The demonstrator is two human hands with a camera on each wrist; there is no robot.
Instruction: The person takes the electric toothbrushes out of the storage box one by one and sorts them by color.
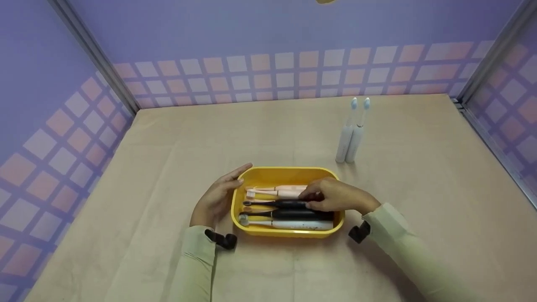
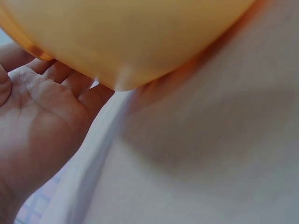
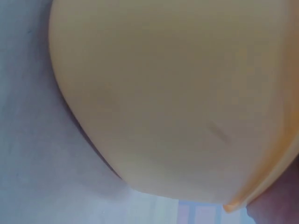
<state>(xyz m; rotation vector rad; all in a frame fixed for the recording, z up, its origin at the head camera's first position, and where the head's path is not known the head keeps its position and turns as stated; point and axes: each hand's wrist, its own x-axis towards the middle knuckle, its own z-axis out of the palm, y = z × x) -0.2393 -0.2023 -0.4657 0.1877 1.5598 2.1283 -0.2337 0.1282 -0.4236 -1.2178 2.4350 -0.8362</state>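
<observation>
A yellow bin [image 1: 289,233] holds several electric toothbrushes lying side by side. Its left end is held by my left hand [image 1: 217,196], thumb at the rim and fingers against the outer wall; in the left wrist view the fingers go partly out of sight behind the bin. My right hand [image 1: 337,195] reaches over the right rim and pinches the handle of a black toothbrush [image 1: 277,204], its fingertips partly hidden. Around that brush lie a pale pink toothbrush [image 1: 272,193], a larger black toothbrush [image 1: 293,215] and a white toothbrush [image 1: 298,225].
Two white electric toothbrushes [image 1: 350,138] stand upright together behind the bin to the right. Beige cloth [image 1: 209,142] covers the table. Purple walls with pink and white squares [image 1: 285,75] enclose the back and sides.
</observation>
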